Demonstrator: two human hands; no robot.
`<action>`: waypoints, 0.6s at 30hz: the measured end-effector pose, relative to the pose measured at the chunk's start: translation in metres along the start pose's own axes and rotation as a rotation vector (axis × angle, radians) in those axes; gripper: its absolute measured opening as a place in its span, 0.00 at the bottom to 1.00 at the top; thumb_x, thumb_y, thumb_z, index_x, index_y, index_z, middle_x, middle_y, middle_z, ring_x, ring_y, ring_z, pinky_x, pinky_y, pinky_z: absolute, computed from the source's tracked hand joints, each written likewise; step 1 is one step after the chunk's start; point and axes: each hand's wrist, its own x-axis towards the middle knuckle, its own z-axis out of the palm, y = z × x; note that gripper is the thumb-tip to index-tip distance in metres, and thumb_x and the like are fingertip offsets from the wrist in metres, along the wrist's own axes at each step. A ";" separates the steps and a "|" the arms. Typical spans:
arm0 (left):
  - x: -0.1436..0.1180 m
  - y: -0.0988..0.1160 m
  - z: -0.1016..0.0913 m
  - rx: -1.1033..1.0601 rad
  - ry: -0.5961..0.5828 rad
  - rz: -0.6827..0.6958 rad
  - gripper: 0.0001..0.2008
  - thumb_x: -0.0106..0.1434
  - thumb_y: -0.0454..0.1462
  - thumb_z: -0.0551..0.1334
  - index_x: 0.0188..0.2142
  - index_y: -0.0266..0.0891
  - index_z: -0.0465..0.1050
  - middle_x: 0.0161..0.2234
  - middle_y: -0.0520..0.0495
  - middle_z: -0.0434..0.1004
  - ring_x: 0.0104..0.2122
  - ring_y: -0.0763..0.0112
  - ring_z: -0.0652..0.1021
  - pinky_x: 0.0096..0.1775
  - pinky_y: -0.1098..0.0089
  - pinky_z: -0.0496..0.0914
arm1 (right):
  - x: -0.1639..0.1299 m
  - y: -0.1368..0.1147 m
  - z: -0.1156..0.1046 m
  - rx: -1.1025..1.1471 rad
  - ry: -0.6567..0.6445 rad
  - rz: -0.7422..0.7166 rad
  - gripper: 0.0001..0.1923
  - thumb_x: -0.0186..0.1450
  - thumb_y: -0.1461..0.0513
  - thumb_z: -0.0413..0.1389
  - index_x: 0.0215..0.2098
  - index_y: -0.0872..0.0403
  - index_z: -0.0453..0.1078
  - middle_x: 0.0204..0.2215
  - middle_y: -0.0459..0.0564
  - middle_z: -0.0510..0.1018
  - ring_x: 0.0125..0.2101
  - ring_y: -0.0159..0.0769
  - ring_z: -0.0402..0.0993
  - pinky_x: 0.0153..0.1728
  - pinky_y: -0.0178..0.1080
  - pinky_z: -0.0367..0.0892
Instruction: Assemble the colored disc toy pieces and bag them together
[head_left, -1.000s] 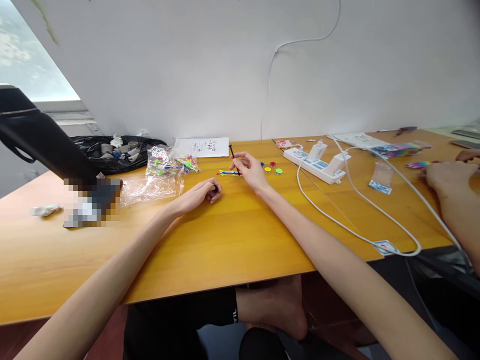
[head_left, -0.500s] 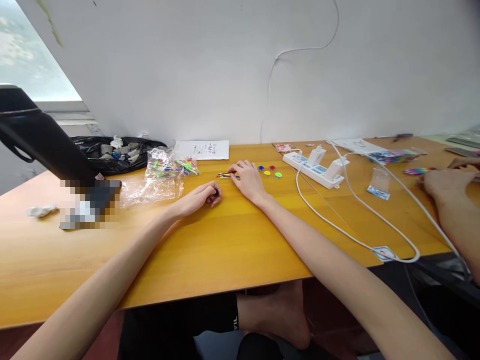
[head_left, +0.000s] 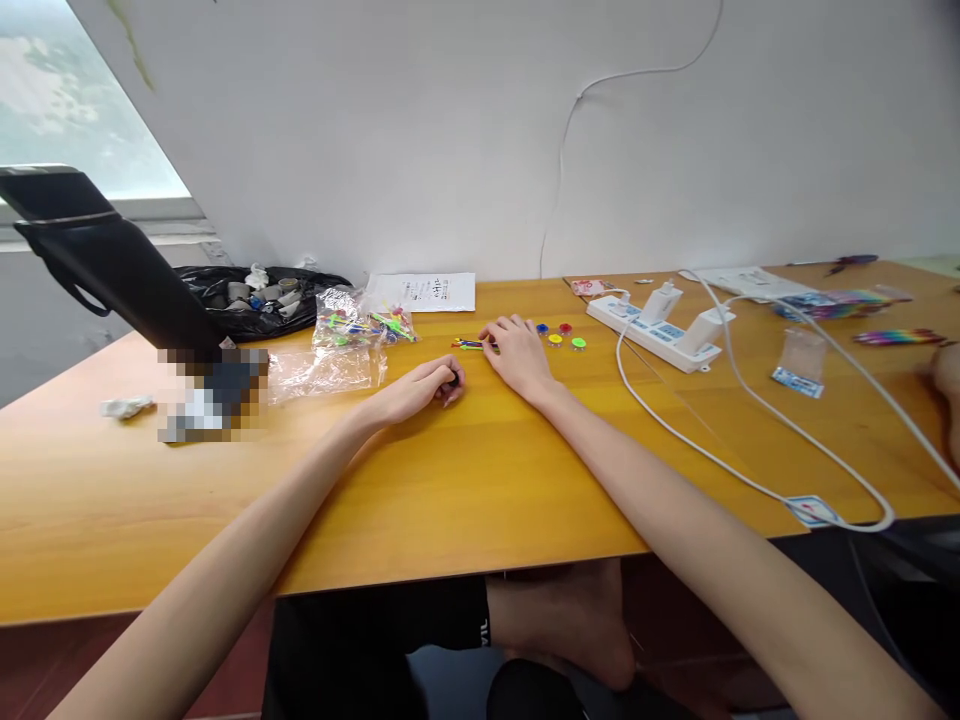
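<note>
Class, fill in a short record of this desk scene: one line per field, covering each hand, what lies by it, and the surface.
surface: wooden table
left hand: curled on the table, a small dark thing at the fingertips
right hand: flat, fingers on the coloured sticks
beside right hand: small round coloured pieces
further left: clear bag of coloured parts
further right: white power strip

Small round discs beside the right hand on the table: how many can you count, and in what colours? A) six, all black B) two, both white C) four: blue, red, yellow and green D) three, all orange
C: just past the right hand, four discs lie in a cluster on the table: blue, red, yellow and green.
</note>
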 end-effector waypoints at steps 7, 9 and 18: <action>0.000 0.000 0.002 0.014 0.007 0.011 0.09 0.67 0.37 0.48 0.35 0.39 0.65 0.27 0.52 0.67 0.28 0.70 0.66 0.35 0.68 0.61 | -0.003 -0.001 0.001 0.021 -0.038 0.017 0.12 0.68 0.64 0.52 0.48 0.56 0.73 0.47 0.58 0.76 0.50 0.51 0.66 0.53 0.49 0.58; -0.001 0.001 0.002 0.028 0.008 0.007 0.09 0.67 0.37 0.48 0.35 0.39 0.65 0.27 0.52 0.67 0.28 0.70 0.66 0.35 0.68 0.61 | -0.003 -0.001 0.003 0.039 -0.084 0.019 0.15 0.67 0.66 0.53 0.50 0.57 0.73 0.49 0.58 0.76 0.51 0.50 0.66 0.53 0.49 0.58; -0.002 0.003 0.002 0.050 0.003 -0.003 0.09 0.67 0.36 0.47 0.35 0.40 0.64 0.27 0.53 0.67 0.29 0.69 0.65 0.37 0.68 0.61 | -0.002 0.000 0.003 0.170 -0.125 -0.025 0.17 0.66 0.71 0.49 0.51 0.56 0.70 0.49 0.55 0.76 0.50 0.46 0.69 0.52 0.47 0.61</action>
